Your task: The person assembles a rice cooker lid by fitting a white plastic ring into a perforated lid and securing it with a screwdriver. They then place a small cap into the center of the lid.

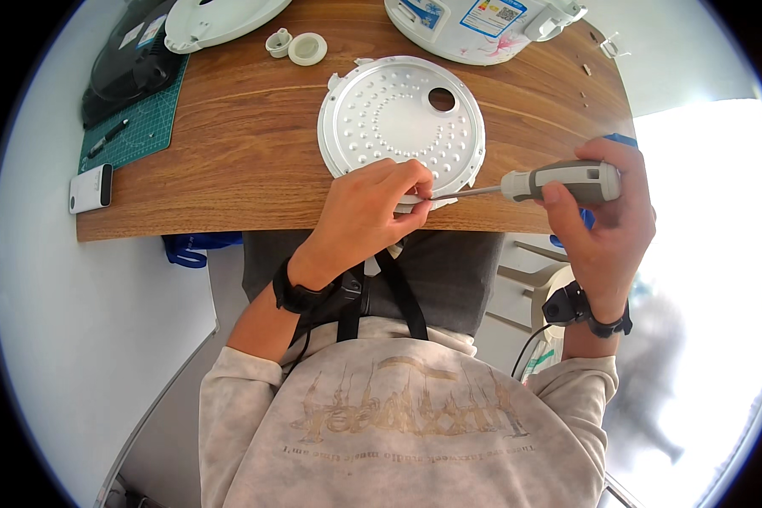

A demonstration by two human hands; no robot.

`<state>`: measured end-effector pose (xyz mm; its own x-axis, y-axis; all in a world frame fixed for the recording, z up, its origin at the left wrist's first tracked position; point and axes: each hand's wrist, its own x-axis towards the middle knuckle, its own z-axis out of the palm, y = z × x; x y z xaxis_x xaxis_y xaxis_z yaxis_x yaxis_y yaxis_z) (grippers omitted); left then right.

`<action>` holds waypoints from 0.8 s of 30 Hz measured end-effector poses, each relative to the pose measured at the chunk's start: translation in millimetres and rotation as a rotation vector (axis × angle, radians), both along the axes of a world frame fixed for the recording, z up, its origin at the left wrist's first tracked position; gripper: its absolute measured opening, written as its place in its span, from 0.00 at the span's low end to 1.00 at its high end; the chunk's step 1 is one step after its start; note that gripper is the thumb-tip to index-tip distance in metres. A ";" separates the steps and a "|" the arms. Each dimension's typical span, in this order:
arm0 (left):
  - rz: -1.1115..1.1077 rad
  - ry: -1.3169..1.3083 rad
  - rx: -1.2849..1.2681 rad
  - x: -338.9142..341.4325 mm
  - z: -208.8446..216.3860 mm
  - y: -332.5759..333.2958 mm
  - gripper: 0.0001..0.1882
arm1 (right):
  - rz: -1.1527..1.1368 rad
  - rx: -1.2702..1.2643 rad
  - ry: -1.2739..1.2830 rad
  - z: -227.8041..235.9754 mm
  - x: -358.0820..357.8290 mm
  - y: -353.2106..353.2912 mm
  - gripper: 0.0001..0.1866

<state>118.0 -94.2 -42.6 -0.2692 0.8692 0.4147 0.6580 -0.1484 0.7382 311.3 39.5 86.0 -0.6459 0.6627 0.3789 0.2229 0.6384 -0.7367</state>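
A round silver metal plate [398, 114] with many dimples and one hole lies on the wooden table [245, 144] near its front edge. My left hand [368, 212] pinches the plate's near rim, fingertips closed on a small white part there. My right hand [605, 220] grips a grey-handled screwdriver [559, 180] held sideways. Its shaft points left and its tip meets the spot under my left fingertips.
A white rice cooker body [474, 25] stands at the back right, a white lid [216, 19] at the back left. Two small white round caps [300, 46] lie between them. A green cutting mat [144, 127] with a pen, a black object and a white device [91, 188] are at the left.
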 end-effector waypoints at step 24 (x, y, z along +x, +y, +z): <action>0.022 0.037 0.034 1.4 -0.6 0.7 0.12 | 0.077 0.176 -0.001 0.7 -2.9 0.3 0.22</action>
